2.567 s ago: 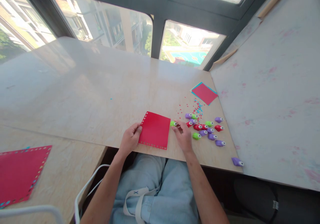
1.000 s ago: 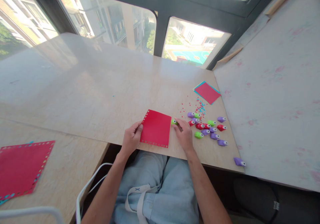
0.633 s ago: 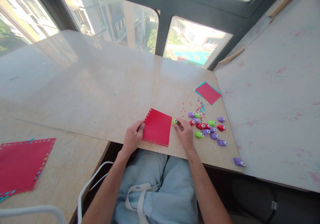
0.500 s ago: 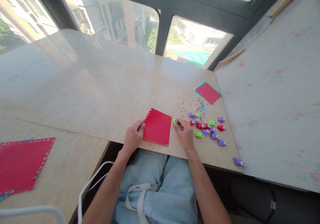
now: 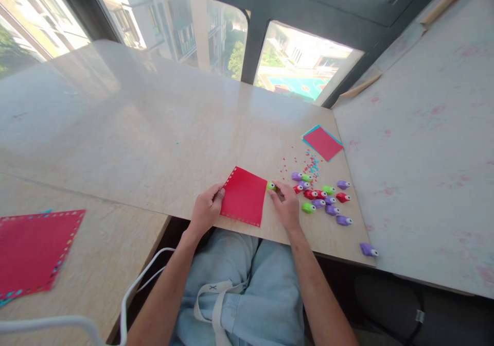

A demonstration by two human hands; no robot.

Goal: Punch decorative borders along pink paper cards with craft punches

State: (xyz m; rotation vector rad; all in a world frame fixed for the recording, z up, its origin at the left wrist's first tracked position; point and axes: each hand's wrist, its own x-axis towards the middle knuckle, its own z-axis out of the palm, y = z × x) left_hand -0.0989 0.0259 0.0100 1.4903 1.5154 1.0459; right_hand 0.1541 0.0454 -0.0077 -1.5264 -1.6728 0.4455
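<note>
A red paper square [image 5: 244,195] with small holes punched along its left and near edges lies on the beige table [image 5: 162,130] close to the front edge. My left hand [image 5: 206,209] pinches its left edge. My right hand [image 5: 286,208] grips a small green paper punch [image 5: 270,186] at the sheet's right edge. Just right of that hand lies a cluster of small punches [image 5: 322,197] in purple, red and green.
Red and blue paper bits [image 5: 304,165] are scattered beyond the punches. A red sheet on a blue one [image 5: 322,143] lies at the far right. One purple punch [image 5: 367,249] sits near the table corner. A bigger punched red sheet [image 5: 33,251] rests on the left table.
Both hands keep their hold, with the punch staying at the sheet's right edge. The view has shifted slightly; the sheet looks a little more turned.
</note>
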